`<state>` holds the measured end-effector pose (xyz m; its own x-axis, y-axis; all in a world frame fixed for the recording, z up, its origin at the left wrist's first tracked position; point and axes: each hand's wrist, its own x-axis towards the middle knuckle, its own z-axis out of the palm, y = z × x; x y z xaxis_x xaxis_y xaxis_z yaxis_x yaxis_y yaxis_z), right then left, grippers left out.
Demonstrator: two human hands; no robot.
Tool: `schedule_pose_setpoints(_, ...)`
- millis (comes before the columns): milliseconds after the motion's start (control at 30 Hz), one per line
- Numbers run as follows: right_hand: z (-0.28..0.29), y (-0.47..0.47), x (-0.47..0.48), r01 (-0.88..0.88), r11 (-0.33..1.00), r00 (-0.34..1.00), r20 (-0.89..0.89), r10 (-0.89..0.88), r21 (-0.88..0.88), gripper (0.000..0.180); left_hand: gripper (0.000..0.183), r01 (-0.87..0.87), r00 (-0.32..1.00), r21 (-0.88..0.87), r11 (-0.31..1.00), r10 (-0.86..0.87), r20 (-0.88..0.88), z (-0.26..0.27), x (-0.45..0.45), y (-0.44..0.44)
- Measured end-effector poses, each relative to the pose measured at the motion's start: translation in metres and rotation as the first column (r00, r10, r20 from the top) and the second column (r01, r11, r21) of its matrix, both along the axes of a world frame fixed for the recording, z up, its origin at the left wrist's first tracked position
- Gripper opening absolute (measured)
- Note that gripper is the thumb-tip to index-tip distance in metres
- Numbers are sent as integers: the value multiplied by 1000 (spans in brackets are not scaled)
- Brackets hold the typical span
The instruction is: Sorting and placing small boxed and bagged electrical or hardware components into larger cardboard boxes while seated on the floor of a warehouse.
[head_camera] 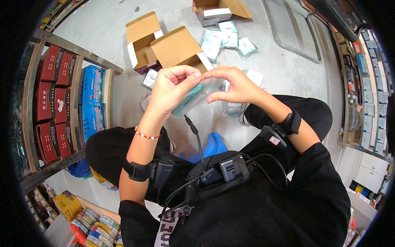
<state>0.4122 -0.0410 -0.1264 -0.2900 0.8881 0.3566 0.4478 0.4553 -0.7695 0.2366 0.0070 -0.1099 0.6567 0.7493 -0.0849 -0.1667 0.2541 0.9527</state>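
My left hand [174, 92] pinches the top edge of a clear plastic bag [188, 100] between thumb and forefinger. Inside the bag is a flat, teal-green item bearing print. My right hand [234, 85] is at the same bag's upper edge, its index fingertip close to my left thumb. Its thumb is spread lower down, beside the film. Whether it grips the film cannot be told. Just beyond my hands stand two open cardboard boxes, one on the left [143, 51] and one nearer [177, 48]. Bagged white packets [150, 78] lie around them.
Farther off, several bagged packets [228, 38] lie beside another open box [216, 14]. Shelving with red boxes [46, 100] and blue boxes [92, 83] rises at left. A metal-tube frame [316, 46] and stocked shelves [367, 92] are at right. A blue plastic object [214, 143] sits between my legs.
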Motion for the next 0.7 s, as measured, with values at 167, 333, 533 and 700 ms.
schedule_pose_setpoints(167,2,-4,4,-91,996,981,173,92,-14,31,13,34,997,-40,999,-31,71,2,-5,3)
schedule_pose_setpoints(333,5,-15,-7,63,998,970,234,-66,22,16,13,35,994,-113,993,-23,106,0,-5,2)
schedule_pose_setpoints(533,7,-17,-11,75,993,984,157,-88,92,16,25,53,993,88,995,-63,104,2,2,-1)
schedule_pose_setpoints(700,7,-17,-12,108,985,975,182,-131,132,14,35,109,993,427,898,-81,-83,4,7,-14)
